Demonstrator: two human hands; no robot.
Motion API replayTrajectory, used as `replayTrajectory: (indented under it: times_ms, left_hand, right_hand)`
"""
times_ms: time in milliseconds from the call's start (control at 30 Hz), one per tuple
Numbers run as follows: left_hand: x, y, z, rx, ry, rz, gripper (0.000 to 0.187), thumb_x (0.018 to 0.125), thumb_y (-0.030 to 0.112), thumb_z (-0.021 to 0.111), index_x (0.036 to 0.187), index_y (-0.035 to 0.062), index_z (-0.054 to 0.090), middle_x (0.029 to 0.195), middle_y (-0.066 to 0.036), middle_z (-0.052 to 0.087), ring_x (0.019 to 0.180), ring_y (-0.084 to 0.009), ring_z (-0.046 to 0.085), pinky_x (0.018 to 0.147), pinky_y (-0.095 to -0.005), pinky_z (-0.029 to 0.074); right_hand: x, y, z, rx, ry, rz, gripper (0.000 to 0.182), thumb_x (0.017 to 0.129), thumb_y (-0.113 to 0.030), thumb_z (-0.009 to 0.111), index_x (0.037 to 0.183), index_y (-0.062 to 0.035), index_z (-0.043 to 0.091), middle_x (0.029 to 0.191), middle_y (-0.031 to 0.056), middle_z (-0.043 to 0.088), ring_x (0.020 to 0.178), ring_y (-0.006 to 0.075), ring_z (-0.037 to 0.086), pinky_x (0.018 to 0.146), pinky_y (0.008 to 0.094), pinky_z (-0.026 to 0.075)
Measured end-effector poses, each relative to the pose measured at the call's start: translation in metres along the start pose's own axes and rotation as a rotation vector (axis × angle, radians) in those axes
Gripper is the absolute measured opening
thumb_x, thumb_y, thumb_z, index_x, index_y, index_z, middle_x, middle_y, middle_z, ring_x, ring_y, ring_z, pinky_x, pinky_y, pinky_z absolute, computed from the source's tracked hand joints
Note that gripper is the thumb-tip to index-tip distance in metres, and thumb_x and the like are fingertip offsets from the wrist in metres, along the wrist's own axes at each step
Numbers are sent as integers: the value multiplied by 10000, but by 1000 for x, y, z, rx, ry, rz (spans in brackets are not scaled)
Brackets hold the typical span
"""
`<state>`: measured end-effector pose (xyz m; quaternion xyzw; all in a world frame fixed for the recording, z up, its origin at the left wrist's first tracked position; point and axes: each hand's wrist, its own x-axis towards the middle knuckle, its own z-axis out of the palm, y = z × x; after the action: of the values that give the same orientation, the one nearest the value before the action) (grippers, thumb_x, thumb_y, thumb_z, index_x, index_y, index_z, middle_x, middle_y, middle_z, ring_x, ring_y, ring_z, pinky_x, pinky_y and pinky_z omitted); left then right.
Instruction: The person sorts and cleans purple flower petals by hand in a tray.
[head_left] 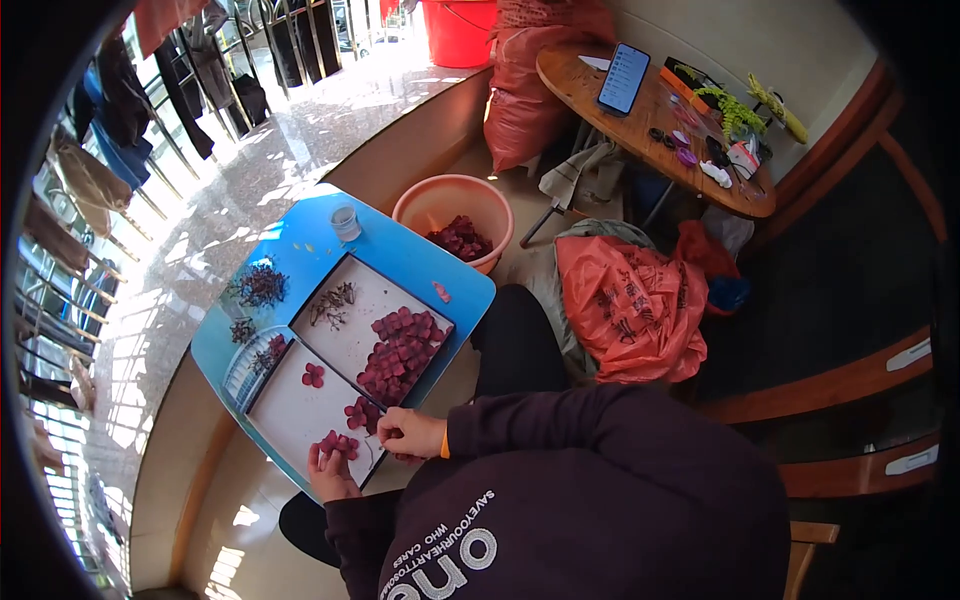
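My left hand (332,474) pinches a dark red artificial-looking flower (342,443) over the near edge of a shallow white tray (290,415). Close beside it, my right hand (410,432) is closed with fingertips together; what it grips is too small to make out. A thin stem-like strand (371,455) shows between the hands. One loose flower (313,375) lies alone in this tray, with a few more next to my right hand. The adjoining white tray (345,290) holds a heap of red flowers (402,350) and a small pile of dark stems (331,305).
Dark stem piles (262,285) and a small clear jar (345,223) sit on the blue table (300,225). Behind it stands an orange basin (453,190) with red flowers inside. Red bags (630,305) lie to the right, below a wooden table (590,85) bearing a phone (623,78).
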<state>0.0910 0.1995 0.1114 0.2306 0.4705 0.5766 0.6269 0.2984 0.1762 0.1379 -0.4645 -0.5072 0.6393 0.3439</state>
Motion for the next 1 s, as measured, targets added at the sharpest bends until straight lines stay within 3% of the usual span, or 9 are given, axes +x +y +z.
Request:
replayTrajectory:
  times_ms: [33,200,267,367,467,500,600,700,1000]
  left_hand:
    - [-3,-2,-6,-98,-106,-121,340,805,-85,495,1140,-35,466,982,-166,596,862,-224,601,806,-298,492]
    - [-17,-8,-19,-228,-74,-273,298,815,-72,506,1111,-50,482,988,-170,600,909,-234,600,868,-313,481]
    - [-18,-4,-13,-226,-120,-230,275,824,-43,514,1098,-61,490,999,-174,604,936,-243,600,906,-322,469]
    - [-5,-3,17,-149,-120,-243,177,824,28,560,997,31,524,888,-113,608,826,-217,604,792,-331,489]
    - [-6,-5,45,-130,-99,-254,128,823,42,572,945,60,535,860,-95,606,675,-195,572,677,-317,485]
    - [-15,0,49,-127,-82,-232,136,820,37,574,954,36,552,857,-99,607,669,-193,572,666,-301,486]
    - [-37,7,44,-91,24,-153,150,790,-16,595,934,9,562,829,-98,593,620,-179,566,616,-254,489]
    - [-55,3,35,-54,104,-57,134,789,-7,605,916,3,565,787,-84,591,610,-160,570,591,-224,481]
    - [-71,-5,42,39,85,-62,74,786,-11,601,852,14,579,732,-63,598,603,-124,574,575,-193,463]
  right_hand:
    - [1,5,3,-58,17,-60,42,769,-46,549,739,-43,520,799,66,466,520,149,497,465,260,434]
    - [0,-1,8,-90,-65,-41,56,770,-48,563,732,-35,525,868,70,404,566,163,496,507,263,449]
    - [2,-3,7,-115,-44,-71,63,770,-59,573,726,-36,534,875,70,394,581,169,484,524,260,450]
    - [9,-17,-14,-344,103,-337,49,764,-74,584,741,-44,554,925,73,401,595,169,501,534,250,453]
    - [-5,-63,-35,-80,23,43,39,755,-79,591,745,-44,581,864,56,471,607,144,537,524,233,454]
    - [-1,-60,-32,-89,40,-134,47,718,-32,546,698,0,573,584,56,525,477,136,528,403,224,409]
    - [0,-55,-19,-54,-67,-40,83,784,-53,594,864,-46,612,779,31,571,596,58,497,528,151,425]
    - [-8,-49,4,90,-72,1,31,755,-55,593,771,-30,604,598,4,552,455,51,468,409,152,333]
    - [-11,-38,7,-22,-43,23,25,771,-50,601,790,-43,616,656,-8,562,546,38,460,482,137,362]
